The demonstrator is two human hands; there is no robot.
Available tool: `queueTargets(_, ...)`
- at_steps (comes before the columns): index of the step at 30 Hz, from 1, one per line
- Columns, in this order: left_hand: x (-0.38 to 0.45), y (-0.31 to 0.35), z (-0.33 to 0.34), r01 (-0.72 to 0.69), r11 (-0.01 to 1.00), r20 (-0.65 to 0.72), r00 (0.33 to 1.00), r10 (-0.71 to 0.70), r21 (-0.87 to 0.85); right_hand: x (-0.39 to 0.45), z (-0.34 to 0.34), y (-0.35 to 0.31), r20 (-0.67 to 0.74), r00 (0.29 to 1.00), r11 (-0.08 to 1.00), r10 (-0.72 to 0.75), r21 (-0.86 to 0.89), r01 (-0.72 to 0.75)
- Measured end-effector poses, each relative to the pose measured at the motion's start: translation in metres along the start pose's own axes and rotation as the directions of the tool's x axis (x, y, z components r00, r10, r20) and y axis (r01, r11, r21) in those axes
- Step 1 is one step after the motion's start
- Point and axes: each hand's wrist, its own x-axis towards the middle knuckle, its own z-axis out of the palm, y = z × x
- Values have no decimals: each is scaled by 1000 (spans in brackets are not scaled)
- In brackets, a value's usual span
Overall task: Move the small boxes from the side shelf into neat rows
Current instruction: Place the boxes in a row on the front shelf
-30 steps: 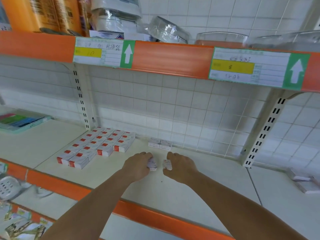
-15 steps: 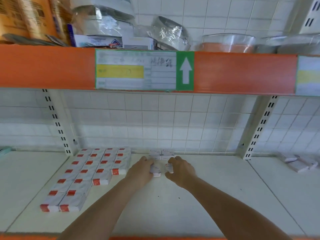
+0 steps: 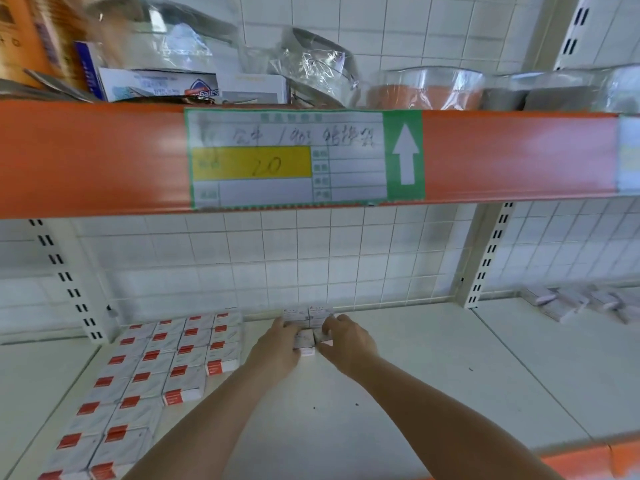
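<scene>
Deep on the white shelf (image 3: 415, 393) my left hand (image 3: 277, 348) grips one small white box (image 3: 304, 341) and my right hand (image 3: 346, 341) grips another small white box (image 3: 323, 336) beside it. The two held boxes sit side by side, touching or almost touching a pair of like boxes (image 3: 306, 313) that lies against the back grid. Left of my hands, several white boxes with red ends (image 3: 166, 368) lie in neat rows running from the back toward the front edge.
An orange shelf rail with a price label (image 3: 294, 157) hangs close overhead, with wrapped goods on top. Slotted uprights (image 3: 485, 261) stand left and right. On the side shelf to the right lie a few loose small boxes (image 3: 581, 303).
Both hands have pushed the two boxes away from me, from mid-shelf up to the pair at the back. My head has come closer and lower under the upper shelf.
</scene>
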Motion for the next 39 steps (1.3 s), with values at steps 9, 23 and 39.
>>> queueTargets(9, -2, -2, -1, 207, 978, -95, 975, -203, 35, 0, -1, 9, -1, 995, 994, 105, 34, -104)
queueTargets(23, 14, -15, 13, 211, 977, -129, 970, -206, 27, 9, 0, 12, 12, 991, 991, 134, 13, -134)
queueTargets(39, 29, -19, 18, 247, 969, -105, 963, -248, -19, 21, 6, 17, 13, 994, 994, 107, -21, -107)
